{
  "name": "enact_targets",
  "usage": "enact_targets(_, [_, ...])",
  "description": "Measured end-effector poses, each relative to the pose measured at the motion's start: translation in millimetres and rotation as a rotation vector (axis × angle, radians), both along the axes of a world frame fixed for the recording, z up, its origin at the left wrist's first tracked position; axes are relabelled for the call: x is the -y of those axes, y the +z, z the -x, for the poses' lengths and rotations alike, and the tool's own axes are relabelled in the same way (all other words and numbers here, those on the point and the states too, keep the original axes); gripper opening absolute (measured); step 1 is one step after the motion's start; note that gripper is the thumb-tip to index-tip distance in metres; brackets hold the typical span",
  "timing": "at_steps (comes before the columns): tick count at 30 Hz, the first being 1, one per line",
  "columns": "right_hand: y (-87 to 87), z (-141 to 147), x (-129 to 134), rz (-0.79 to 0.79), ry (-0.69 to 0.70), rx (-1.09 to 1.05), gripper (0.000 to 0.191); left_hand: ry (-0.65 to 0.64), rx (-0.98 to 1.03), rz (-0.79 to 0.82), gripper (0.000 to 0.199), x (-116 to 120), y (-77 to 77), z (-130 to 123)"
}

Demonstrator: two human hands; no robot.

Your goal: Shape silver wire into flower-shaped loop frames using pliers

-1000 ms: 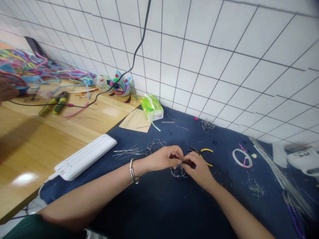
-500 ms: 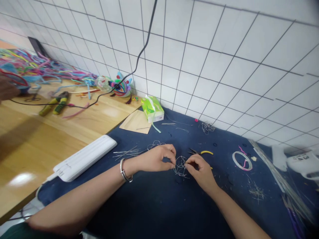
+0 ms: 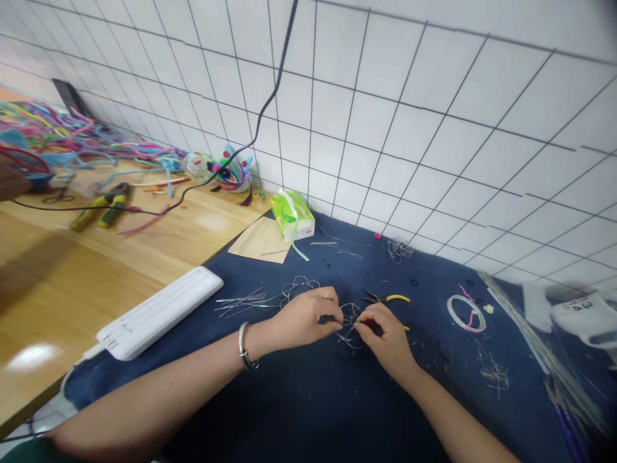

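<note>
A small openwork frame of thin silvery wire (image 3: 351,315) is between my two hands, above the dark blue cloth (image 3: 308,399). On its left side my left hand (image 3: 313,316) pinches the wire with thumb and forefinger. My right hand (image 3: 384,331) pinches the wire's right edge with its fingertips. Behind my right hand lie pliers with yellow handles (image 3: 398,298), partly hidden by it. Another looped wire shape (image 3: 299,283) rests just behind my left hand, beside a bundle of straight wires (image 3: 243,301).
A white power strip (image 3: 161,312) lies at left. Behind are a green tissue pack (image 3: 292,217), brown paper (image 3: 263,241) and tangled wire (image 3: 399,249). At right are a white ring (image 3: 466,314), long wires and purple-handled scissors (image 3: 569,421). A person's hand (image 3: 12,180) shows far left.
The view has shifted slightly. My left hand has edged a little right relative to the cloth, and the wire frame looks slightly turned between my fingers.
</note>
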State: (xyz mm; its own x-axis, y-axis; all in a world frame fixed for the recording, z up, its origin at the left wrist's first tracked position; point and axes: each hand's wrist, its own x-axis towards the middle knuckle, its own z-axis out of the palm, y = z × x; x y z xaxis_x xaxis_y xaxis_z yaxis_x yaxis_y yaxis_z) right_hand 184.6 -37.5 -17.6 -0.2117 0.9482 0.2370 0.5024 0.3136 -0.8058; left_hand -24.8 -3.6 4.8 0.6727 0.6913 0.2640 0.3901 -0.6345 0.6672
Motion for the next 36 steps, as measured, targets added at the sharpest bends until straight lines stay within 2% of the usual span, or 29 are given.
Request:
enact_targets(9, [-3.5, 1, 2, -0.046, 0.013, 0.018, 0.006, 0.03, -0.182, -0.153, 0.023, 3, 2.1, -2])
enact_targets(13, [-6.7, 0, 1, -0.08, -0.005, 0.057, 0.005, 0.066, -0.207, -0.158, 0.018, 5, 1.8, -2])
enact_targets(21, [-8.8, -3, -2, -0.091, -0.019, 0.077, 0.006, 0.171, -0.18, -0.074, 0.036, 6, -16.8, -6])
enact_targets(30, [-13.8, 1, 0, -0.111, 0.008, 0.092, 0.007, 0.209, -0.317, -0.141, 0.021, 9, -19.0, -14])
enact_targets(36, [-14.1, 2, 1, -0.104, 0.015, 0.094, 0.007, 0.262, -0.224, -0.102, 0.013, 7, -27.1, -17])
